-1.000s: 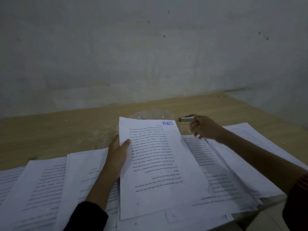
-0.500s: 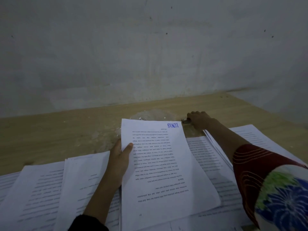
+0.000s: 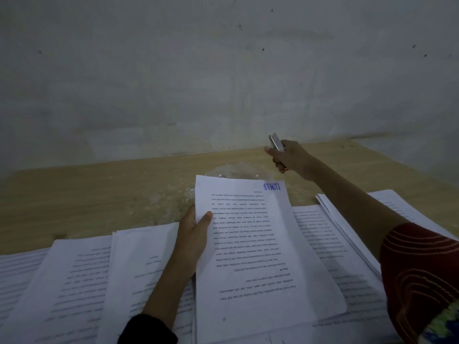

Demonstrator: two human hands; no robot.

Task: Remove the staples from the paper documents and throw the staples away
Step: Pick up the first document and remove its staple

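Document (image 3: 250,247), a printed page with a blue stamp at its far corner, lies lifted over more papers (image 3: 82,276) spread along the near edge of the bench (image 3: 99,194). Left hand (image 3: 193,239) grips its left edge, thumb on top, the other fingers hidden underneath. Right hand (image 3: 293,157) is stretched out past the document's far right corner, above the bench near the wall (image 3: 223,70), fingers clamped round a small metal tool (image 3: 275,142) that sticks up. Small pale bits (image 3: 191,189) lie on the bench just beyond the document. Can't tell whether they are staples.
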